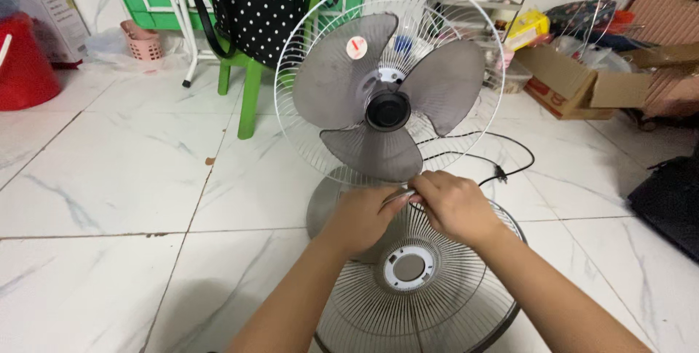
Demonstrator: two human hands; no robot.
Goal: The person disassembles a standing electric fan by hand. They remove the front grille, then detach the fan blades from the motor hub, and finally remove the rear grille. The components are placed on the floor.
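While gripping the front grille (419,302) at its top rim, both hands meet just below the fan's blades (386,102). Left hand (362,216): curled closed, fingers wrapped round the rim wire, thumb pressed along it toward the right hand. Right hand (453,206): also closed, fingertips pinched on the same stretch of rim, knuckles up, touching the left hand's fingertips. Neither hand spread open; both clenched on the wire, probably at a clip or catch there, though too small to tell.

Grille tilted, lower edge near the wrists and toward the floor, upper edge leaning against the bottom of the rear guard (389,80), likely held that way so the two rims line up. Hub ring (408,267) of the grille below the hands, between the forearms. Rear guard upright just above the knuckles, three grey blades and black cap (387,110) exposed in front of it. Round base (324,204) partly hidden behind the left hand.

Beyond the hands: green chair (251,87) with a spotted bag (258,3), up and left. Black cord (502,163) trailing off to the right of the right hand. Cardboard box (582,87) farther right; red tub (25,69) far left. White tiled floor (109,178) all round.
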